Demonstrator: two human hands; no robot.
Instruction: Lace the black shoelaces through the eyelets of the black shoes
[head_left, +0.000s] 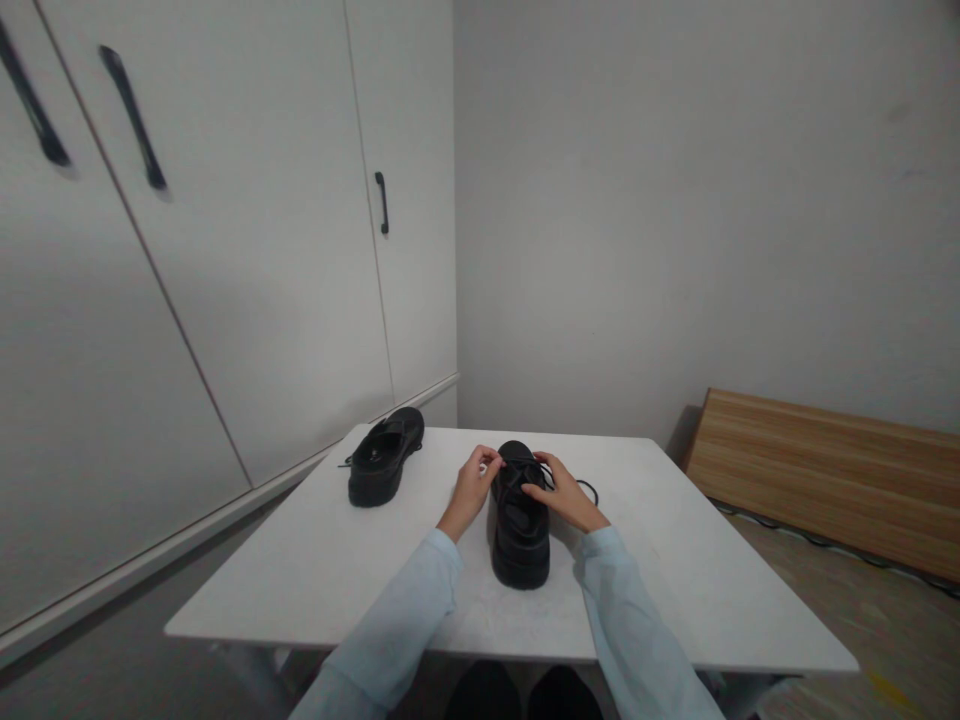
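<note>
A black lace-up shoe [520, 560] stands on the white table in front of me, toe pointing away and heel toward me. At the left edge of its lacing, my left hand [475, 482] is closed in a pinch on the shoelace near the toe. My right hand [564, 492] lies against the right side, thumb over the lacing and fingers around the upper. A loose loop of black shoelace [592, 488] sticks out beyond my right hand. The pinched lace end is too small to see clearly.
A second black shoe [376, 478] stands at the table's back left, toe also away. The white table [300, 590] reaches close to white cabinets [247, 280] on the left and a grey wall [675, 220] behind. A wooden panel [832, 470] leans at the right.
</note>
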